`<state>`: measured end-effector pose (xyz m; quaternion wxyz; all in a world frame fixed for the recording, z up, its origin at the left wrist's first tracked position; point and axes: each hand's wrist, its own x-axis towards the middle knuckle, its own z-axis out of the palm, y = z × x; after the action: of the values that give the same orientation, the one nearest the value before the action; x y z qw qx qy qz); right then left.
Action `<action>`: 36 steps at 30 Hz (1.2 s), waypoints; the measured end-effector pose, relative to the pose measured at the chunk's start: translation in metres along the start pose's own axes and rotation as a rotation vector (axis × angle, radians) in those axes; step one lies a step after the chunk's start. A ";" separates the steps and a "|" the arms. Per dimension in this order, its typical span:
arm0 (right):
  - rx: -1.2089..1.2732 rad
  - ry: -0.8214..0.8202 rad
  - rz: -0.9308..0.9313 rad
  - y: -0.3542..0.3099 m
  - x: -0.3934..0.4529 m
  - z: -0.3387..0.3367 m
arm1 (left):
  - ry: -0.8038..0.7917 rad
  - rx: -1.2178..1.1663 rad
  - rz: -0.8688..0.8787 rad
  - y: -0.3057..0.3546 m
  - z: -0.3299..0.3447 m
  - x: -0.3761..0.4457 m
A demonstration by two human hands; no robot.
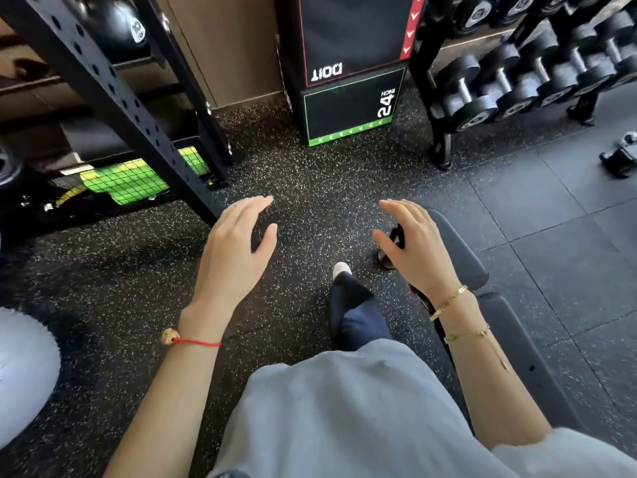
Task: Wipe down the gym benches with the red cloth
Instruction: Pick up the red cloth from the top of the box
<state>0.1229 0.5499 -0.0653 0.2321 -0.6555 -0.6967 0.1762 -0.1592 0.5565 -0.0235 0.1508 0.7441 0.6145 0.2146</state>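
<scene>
A black padded gym bench (462,257) runs from the middle right down toward the lower right, its seat pad and back pad split by a gap. My right hand (413,243) hovers over the bench's near-left edge, fingers spread and relaxed, holding nothing. My left hand (238,243) floats above the speckled floor to the left, fingers also relaxed and empty. No red cloth is in view. A dark red bit shows under my right wrist by the bench frame; I cannot tell what it is.
A black perforated rack upright (113,94) slants across the upper left, with a green mesh item (127,181) beneath it. A black plyo box (351,98) stands ahead. A dumbbell rack (517,74) fills the upper right. A grey ball (24,374) sits at the left edge.
</scene>
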 end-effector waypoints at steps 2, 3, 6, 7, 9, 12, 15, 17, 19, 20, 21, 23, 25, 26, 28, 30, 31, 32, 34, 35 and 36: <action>0.009 -0.006 -0.010 0.009 0.050 0.002 | 0.018 -0.004 -0.011 -0.005 0.007 0.046; 0.012 -0.011 -0.016 0.012 0.076 0.000 | 0.030 -0.010 -0.020 -0.005 0.009 0.071; 0.006 -0.014 -0.040 0.021 0.160 -0.010 | 0.071 -0.043 -0.038 -0.003 0.010 0.149; 0.001 -0.005 -0.054 0.023 0.188 -0.014 | 0.087 -0.043 -0.032 -0.003 0.011 0.175; -0.012 0.001 -0.086 0.027 0.244 -0.021 | 0.112 -0.039 -0.021 -0.005 0.012 0.224; -0.032 -0.013 -0.126 0.029 0.320 -0.028 | 0.133 -0.052 -0.029 -0.011 0.013 0.290; -0.025 -0.029 -0.121 0.032 0.385 -0.028 | 0.143 -0.055 -0.049 -0.022 0.017 0.346; -0.011 -0.038 -0.113 0.036 0.422 -0.023 | 0.142 -0.050 -0.059 -0.030 0.021 0.382; -0.011 -0.049 -0.106 0.041 0.458 -0.016 | 0.132 -0.043 -0.058 -0.042 0.028 0.420; -0.013 -0.054 -0.101 0.045 0.475 -0.011 | 0.126 -0.041 -0.052 -0.048 0.031 0.439; -0.018 -0.057 -0.098 0.048 0.493 -0.006 | 0.122 -0.039 -0.044 -0.055 0.034 0.459; -0.026 -0.063 -0.093 0.052 0.532 0.004 | 0.124 -0.032 -0.027 -0.069 0.038 0.502; -0.021 -0.061 -0.094 0.054 0.573 0.012 | 0.133 -0.024 -0.006 -0.083 0.040 0.547; -0.015 -0.056 -0.094 0.053 0.597 0.015 | 0.140 -0.019 0.004 -0.090 0.039 0.571; -0.002 -0.039 -0.096 0.051 0.644 0.018 | 0.160 -0.012 0.029 -0.104 0.036 0.620; 0.018 -0.016 -0.084 0.047 0.692 0.018 | 0.167 -0.012 0.047 -0.115 0.032 0.669; 0.024 -0.001 -0.080 0.046 0.715 0.018 | 0.168 -0.013 0.054 -0.119 0.031 0.692; 0.025 0.016 -0.081 0.045 0.738 0.017 | 0.165 -0.014 0.064 -0.123 0.030 0.716; 0.014 0.047 -0.082 0.047 0.777 0.015 | 0.147 -0.013 0.089 -0.128 0.029 0.759; 0.011 0.060 -0.074 0.048 0.794 0.015 | 0.134 -0.010 0.099 -0.129 0.029 0.779; 0.010 0.070 -0.063 0.049 0.809 0.015 | 0.120 -0.008 0.111 -0.131 0.030 0.798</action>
<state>0.1287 1.3598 -0.0300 0.2651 -0.6377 -0.7077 0.1490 -0.1333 1.3651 -0.0060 0.1048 0.7622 0.5793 0.2692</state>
